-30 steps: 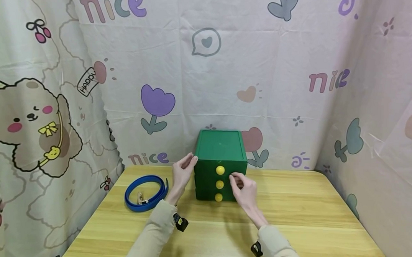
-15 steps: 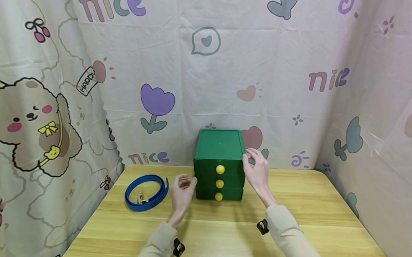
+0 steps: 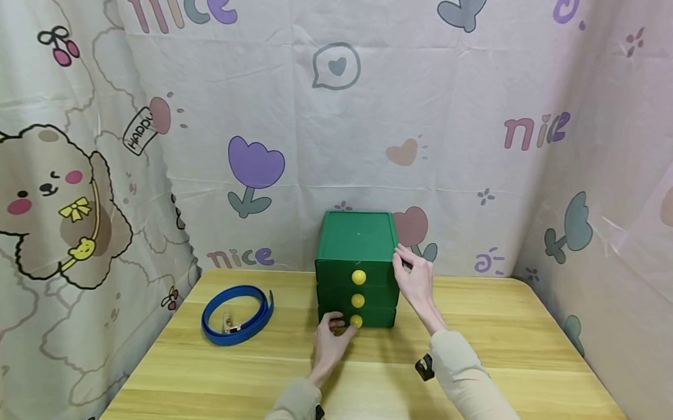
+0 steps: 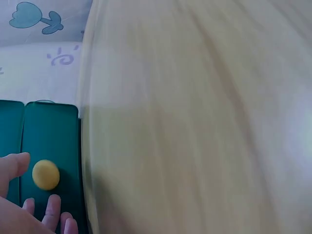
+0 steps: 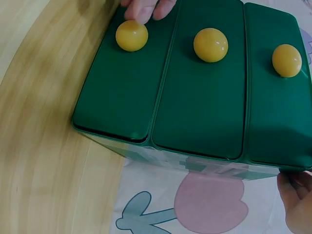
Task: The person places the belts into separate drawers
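Observation:
A small green cabinet (image 3: pixel 360 236) with three stacked drawers stands at the back of the table, the drawer fronts flush. Each front carries a round yellow knob. My left hand (image 3: pixel 330 347) is at the bottom drawer, its thumb and fingers spread on either side of the lowest knob (image 4: pixel 46 175). In the left wrist view a gap shows between the fingertips (image 4: pixel 54 202) and that knob. My right hand (image 3: pixel 415 279) touches the cabinet's upper right edge. In the right wrist view the right hand (image 5: pixel 297 202) shows only in part, at the top drawer's corner.
A coiled blue belt (image 3: pixel 211 301) with a metal buckle (image 3: pixel 230 324) lies on the wooden table (image 3: pixel 477 341) left of the cabinet. A printed cloth (image 3: pixel 340 129) hangs behind the table and at both sides.
My left hand has come down from the cabinet's upper left edge to the lowest knob. The right hand has moved from the drawer fronts to the upper right edge.

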### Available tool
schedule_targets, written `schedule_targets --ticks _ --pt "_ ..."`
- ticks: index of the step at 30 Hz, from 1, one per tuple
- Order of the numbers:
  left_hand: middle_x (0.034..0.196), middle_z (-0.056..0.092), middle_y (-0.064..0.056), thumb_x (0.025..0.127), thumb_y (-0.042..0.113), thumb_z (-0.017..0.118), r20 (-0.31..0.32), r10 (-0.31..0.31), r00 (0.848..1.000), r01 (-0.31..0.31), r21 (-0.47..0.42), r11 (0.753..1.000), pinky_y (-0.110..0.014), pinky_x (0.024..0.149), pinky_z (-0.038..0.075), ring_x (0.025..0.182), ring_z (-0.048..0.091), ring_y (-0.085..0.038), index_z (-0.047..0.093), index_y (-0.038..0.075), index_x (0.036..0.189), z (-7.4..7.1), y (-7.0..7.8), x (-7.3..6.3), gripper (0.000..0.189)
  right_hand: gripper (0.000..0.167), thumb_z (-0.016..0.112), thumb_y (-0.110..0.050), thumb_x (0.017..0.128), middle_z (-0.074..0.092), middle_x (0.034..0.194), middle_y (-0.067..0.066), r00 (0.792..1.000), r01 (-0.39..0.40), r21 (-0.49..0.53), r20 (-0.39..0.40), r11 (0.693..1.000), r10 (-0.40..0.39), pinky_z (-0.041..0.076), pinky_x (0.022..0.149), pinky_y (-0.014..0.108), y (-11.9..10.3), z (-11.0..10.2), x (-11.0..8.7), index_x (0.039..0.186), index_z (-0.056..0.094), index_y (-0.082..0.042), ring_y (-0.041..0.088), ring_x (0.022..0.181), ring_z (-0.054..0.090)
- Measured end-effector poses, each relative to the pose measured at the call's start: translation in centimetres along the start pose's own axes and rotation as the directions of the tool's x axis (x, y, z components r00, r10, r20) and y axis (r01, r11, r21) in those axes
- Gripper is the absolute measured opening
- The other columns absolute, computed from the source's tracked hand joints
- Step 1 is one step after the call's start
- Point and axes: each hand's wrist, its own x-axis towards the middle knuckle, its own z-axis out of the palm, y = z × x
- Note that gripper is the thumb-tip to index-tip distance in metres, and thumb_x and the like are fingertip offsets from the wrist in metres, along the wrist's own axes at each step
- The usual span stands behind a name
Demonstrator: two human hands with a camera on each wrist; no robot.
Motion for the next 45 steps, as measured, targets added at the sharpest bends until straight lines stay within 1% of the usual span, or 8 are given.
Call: schedule_targets --ticks 2,8,12,17,21,26,31,45 --pt "0.105 0.071 -0.017 0.084 0.019 0.081 0.006 -0.013 1.0 0.013 0.007 1.0 -0.033 0.079 0.052 0.099 0.065 -0.029 0.064 0.005 0.116 0.5 0.0 -0.1 0.039 0.025 0.065 -0.008 0.095 0.071 0.123 0.02 1.0 0.003 -0.001 0.0 1.0 -0.003 0.057 0.09 0.048 0.1 0.0 0.0 0.115 0.074 0.004 0.034 0.118 0.067" --pt "0.103 0.072 -0.014 0.082 0.02 0.081 0.009 -0.033 0.999 0.032 0.017 0.999 -0.035 0.078 0.053 0.097 0.066 -0.027 0.064 0.005 0.114 1.6 0.1 -0.2 0.039 0.026 0.066 -0.011 0.095 0.072 0.121 0.019 1.0 -0.003 0.013 0.006 1.0 0.003 0.058 0.089 0.046 0.1 -0.1 0.1 0.115 0.074 0.003 0.033 0.111 0.069" --pt "0.098 0.073 -0.014 0.08 0.019 0.083 -0.014 -0.036 0.999 0.037 0.026 0.999 -0.035 0.074 0.053 0.09 0.067 -0.026 0.064 0.005 0.112 2.1 0.1 0.0 0.039 0.026 0.067 -0.013 0.094 0.072 0.12 0.018 1.0 -0.007 0.021 0.009 1.0 0.007 0.058 0.088 0.045 0.0 -0.3 0.0 0.115 0.074 0.002 0.033 0.11 0.07" --pt "0.09 0.074 -0.011 0.078 0.017 0.085 -0.056 -0.045 0.997 0.047 0.034 0.998 -0.032 0.07 0.053 0.082 0.067 -0.018 0.066 0.007 0.106 2.5 -0.2 0.4 0.035 0.026 0.069 -0.013 0.094 0.072 0.12 0.018 1.0 -0.021 0.035 0.017 0.999 0.021 0.058 0.089 0.045 -0.1 -0.3 0.1 0.115 0.074 0.001 0.032 0.111 0.07" --pt "0.087 0.074 -0.009 0.077 0.016 0.085 -0.072 -0.035 0.997 0.038 0.044 0.998 -0.029 0.068 0.052 0.078 0.065 -0.015 0.068 0.007 0.102 2.6 -0.4 0.7 0.032 0.027 0.068 -0.011 0.094 0.072 0.121 0.02 0.999 -0.029 0.049 0.026 0.998 0.027 0.057 0.09 0.047 -0.1 -0.4 0.1 0.116 0.073 0.003 0.033 0.112 0.07" --pt "0.086 0.074 -0.009 0.076 0.015 0.084 -0.066 -0.012 0.998 0.015 0.047 0.999 -0.027 0.066 0.053 0.076 0.065 -0.015 0.069 0.006 0.097 2.6 -0.5 0.9 0.028 0.028 0.068 -0.012 0.093 0.071 0.121 0.021 0.999 -0.031 0.053 0.025 0.998 0.03 0.057 0.09 0.049 -0.1 -0.5 0.1 0.117 0.073 0.003 0.035 0.112 0.069" --pt "0.083 0.075 -0.01 0.076 0.015 0.085 -0.058 0.008 0.998 -0.006 0.04 0.999 -0.026 0.064 0.054 0.074 0.067 -0.015 0.07 0.006 0.094 2.6 -0.8 1.1 0.025 0.028 0.068 -0.013 0.094 0.071 0.121 0.02 0.999 -0.036 0.045 0.032 0.998 0.035 0.057 0.09 0.046 0.0 -0.5 0.1 0.117 0.073 0.002 0.033 0.114 0.069" --pt "0.08 0.075 -0.007 0.075 0.018 0.087 -0.037 -0.005 0.999 0.007 0.043 0.999 -0.026 0.062 0.053 0.071 0.064 -0.012 0.072 0.008 0.091 2.0 -0.7 1.0 0.024 0.028 0.068 -0.014 0.094 0.072 0.121 0.019 0.999 -0.038 0.051 0.029 0.998 0.036 0.058 0.089 0.047 0.0 -0.5 0.1 0.116 0.074 0.001 0.033 0.111 0.07"
